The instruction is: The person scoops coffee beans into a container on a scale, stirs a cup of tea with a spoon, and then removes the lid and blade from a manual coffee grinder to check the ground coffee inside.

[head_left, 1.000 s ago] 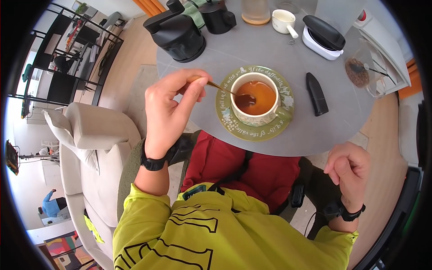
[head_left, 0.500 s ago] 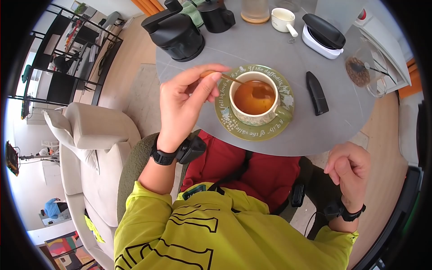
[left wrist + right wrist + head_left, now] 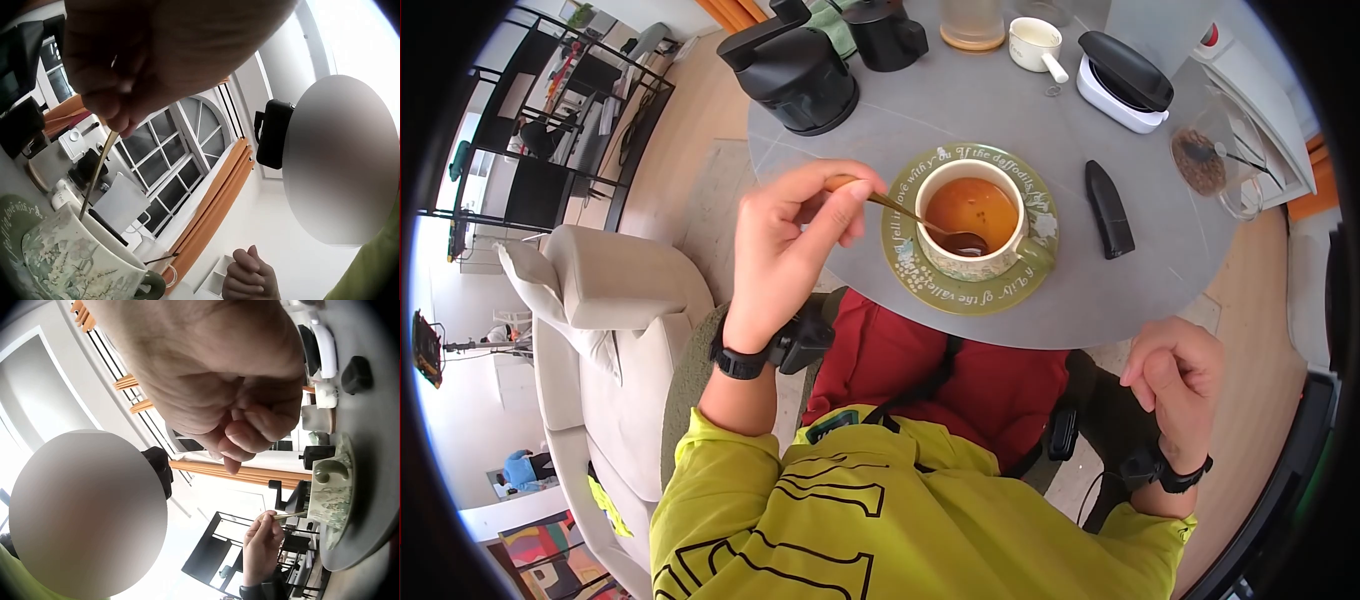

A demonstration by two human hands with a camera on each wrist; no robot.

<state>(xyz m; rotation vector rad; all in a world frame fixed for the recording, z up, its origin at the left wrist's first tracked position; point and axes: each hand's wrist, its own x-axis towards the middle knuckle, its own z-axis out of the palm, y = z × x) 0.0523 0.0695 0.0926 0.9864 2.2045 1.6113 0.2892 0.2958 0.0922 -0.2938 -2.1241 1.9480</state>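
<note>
My left hand (image 3: pixel 785 245) pinches the handle of a gold spoon (image 3: pixel 892 206) between thumb and fingers, left of the cup. The spoon's bowl dips in amber liquid (image 3: pixel 975 203) near the cup's lower rim. That floral cup (image 3: pixel 970 267) stands on a green saucer (image 3: pixel 910 270) with white lettering. In the left wrist view the spoon (image 3: pixel 95 175) slants into the cup (image 3: pixel 78 259). Away from the table's edge, my right hand (image 3: pixel 1178 385) hangs loosely curled and holds nothing; the right wrist view shows its fingers bent (image 3: pixel 253 434).
Right of the saucer lies a black tapered object (image 3: pixel 1109 210). Behind stand a black kettle (image 3: pixel 795 85), a black pot (image 3: pixel 885 38), a small white pot (image 3: pixel 1032 45) and an open black-and-white case (image 3: pixel 1120 85). A clear container with brown contents (image 3: pixel 1197 165) is at the right.
The spoon's bowl has swept through the liquid, lately from the cup's far side to its near side. My left hand went right, then back left. My right hand stayed still.
</note>
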